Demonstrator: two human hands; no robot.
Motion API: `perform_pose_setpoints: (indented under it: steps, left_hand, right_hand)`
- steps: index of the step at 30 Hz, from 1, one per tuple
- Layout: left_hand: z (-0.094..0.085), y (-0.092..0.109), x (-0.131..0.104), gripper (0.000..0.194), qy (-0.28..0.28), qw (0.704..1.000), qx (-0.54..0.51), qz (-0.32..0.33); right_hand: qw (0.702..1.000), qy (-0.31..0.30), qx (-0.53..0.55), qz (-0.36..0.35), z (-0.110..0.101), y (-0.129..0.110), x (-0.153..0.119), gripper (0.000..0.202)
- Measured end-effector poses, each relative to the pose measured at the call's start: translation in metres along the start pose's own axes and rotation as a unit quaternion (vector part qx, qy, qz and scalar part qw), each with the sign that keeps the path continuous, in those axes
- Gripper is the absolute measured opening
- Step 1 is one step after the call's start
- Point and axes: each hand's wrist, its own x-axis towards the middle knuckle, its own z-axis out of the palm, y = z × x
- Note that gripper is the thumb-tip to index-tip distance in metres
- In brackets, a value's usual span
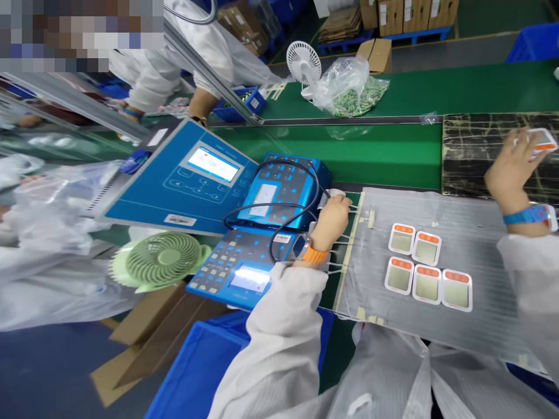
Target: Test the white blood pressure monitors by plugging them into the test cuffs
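Note:
My left hand (pixel 332 221), with a watch and an orange band at the wrist, is closed on a small white device (pixel 335 193) beside the blue testers. Far right, my right hand (pixel 510 169) grips a white-and-orange device (pixel 542 143) above a black marbled board (pixel 467 154). Several similar devices with grey screens, one of them at the front right (pixel 457 290), lie in two rows on the grey mat (pixel 371 273). Black cables loop over the blue tester (pixel 283 186) left of my left hand.
A large blue panel (pixel 174 180) with a lit screen leans at the left, near a green fan (pixel 168 257). Behind the green belt (pixel 384 154) are a white fan (pixel 303 63) and a plastic bag of green parts (pixel 356 96). Another person's arms reach in at the upper left.

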Motion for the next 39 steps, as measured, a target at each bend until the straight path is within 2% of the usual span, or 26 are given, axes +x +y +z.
perform_pose_setpoints:
  steps: [1, 2, 3, 4, 5, 6, 8, 10, 13, 15, 16, 17, 18, 20, 21, 22, 23, 24, 27, 32, 39]
  left_hand:
    - [0.003, -0.001, 0.01, 0.033, -0.002, 1.0, -0.012, 0.004]
    - [0.006, -0.002, 0.019, 0.034, -0.007, 1.0, -0.028, 0.008]
    - [0.01, -0.004, 0.025, 0.032, -0.015, 0.999, -0.045, 0.011]
    - [0.013, -0.006, 0.03, 0.029, -0.024, 0.998, -0.06, 0.012]
    - [0.016, -0.008, 0.033, 0.026, -0.031, 0.997, -0.072, 0.011]
    - [0.019, -0.011, 0.035, 0.023, -0.035, 0.996, -0.082, 0.012]
    - [0.022, -0.016, 0.036, 0.021, -0.033, 0.994, -0.102, 0.019]
    - [0.024, -0.02, 0.035, 0.018, -0.023, 0.991, -0.127, 0.027]
    - [0.025, -0.023, 0.033, 0.009, -0.016, 0.987, -0.161, 0.023]
    - [0.025, -0.024, 0.031, 0.005, -0.015, 0.984, -0.177, 0.014]
    - [0.024, -0.024, 0.029, 0.004, -0.014, 0.983, -0.184, 0.01]
    - [0.024, -0.023, 0.028, 0.004, -0.011, 0.982, -0.19, 0.006]
    - [0.023, -0.023, 0.026, 0.004, -0.007, 0.981, -0.196, 0.001]
    - [0.022, -0.022, 0.023, 0.005, 0.005, 0.978, -0.21, -0.008]
    - [0.022, -0.021, 0.022, 0.005, 0.012, 0.976, -0.217, -0.013]
    - [0.021, -0.02, 0.02, 0.005, 0.02, 0.974, -0.225, -0.016]
    - [0.021, -0.019, 0.019, 0.005, 0.029, 0.972, -0.234, -0.018]
    - [0.021, -0.018, 0.018, 0.005, 0.037, 0.97, -0.241, -0.017]
    - [0.021, -0.015, 0.016, 0.004, 0.06, 0.965, -0.254, -0.012]
    - [0.024, -0.012, 0.014, 0.003, 0.086, 0.962, -0.26, -0.015]
    - [0.034, -0.017, 0.014, 0.005, 0.138, 0.948, -0.286, 0.028]
  right_hand:
    - [0.999, -0.014, 0.026, -0.045, -0.004, -0.013, -0.024, 0.052]
    - [0.991, -0.06, 0.069, -0.102, -0.008, -0.029, -0.051, 0.041]
    - [0.972, -0.118, 0.123, -0.162, -0.011, -0.045, -0.081, 0.029]
    - [0.939, -0.185, 0.178, -0.229, -0.013, -0.061, -0.11, 0.024]
    - [0.908, -0.23, 0.216, -0.277, -0.014, -0.075, -0.136, 0.028]
    - [0.894, -0.245, 0.23, -0.297, -0.014, -0.087, -0.158, 0.037]
    - [0.885, -0.264, 0.23, -0.307, -0.012, -0.101, -0.186, 0.057]
    - [0.888, -0.28, 0.219, -0.292, -0.008, -0.105, -0.19, 0.064]
    - [0.868, -0.349, 0.246, -0.253, -0.003, -0.109, -0.166, 0.051]
    - [0.85, -0.392, 0.309, -0.17, 0.001, -0.119, -0.142, 0.039]
    - [0.836, -0.405, 0.358, -0.1, 0.004, -0.127, -0.132, 0.036]
    - [0.808, -0.413, 0.419, -0.02, 0.008, -0.138, -0.124, 0.033]
    - [0.763, -0.42, 0.487, 0.062, 0.011, -0.151, -0.119, 0.03]
    - [0.63, -0.444, 0.606, 0.197, 0.017, -0.178, -0.115, 0.025]
    - [0.562, -0.458, 0.645, 0.243, 0.019, -0.191, -0.117, 0.023]
    - [0.508, -0.468, 0.669, 0.275, 0.02, -0.202, -0.119, 0.022]
    - [0.471, -0.474, 0.681, 0.298, 0.022, -0.211, -0.122, 0.022]
    - [0.45, -0.477, 0.687, 0.314, 0.022, -0.218, -0.125, 0.022]
    - [0.43, -0.483, 0.694, 0.316, 0.025, -0.226, -0.132, 0.025]
    - [0.441, -0.483, 0.695, 0.299, 0.027, -0.226, -0.136, 0.029]
    - [0.436, -0.473, 0.702, 0.305, 0.031, -0.227, -0.139, 0.03]
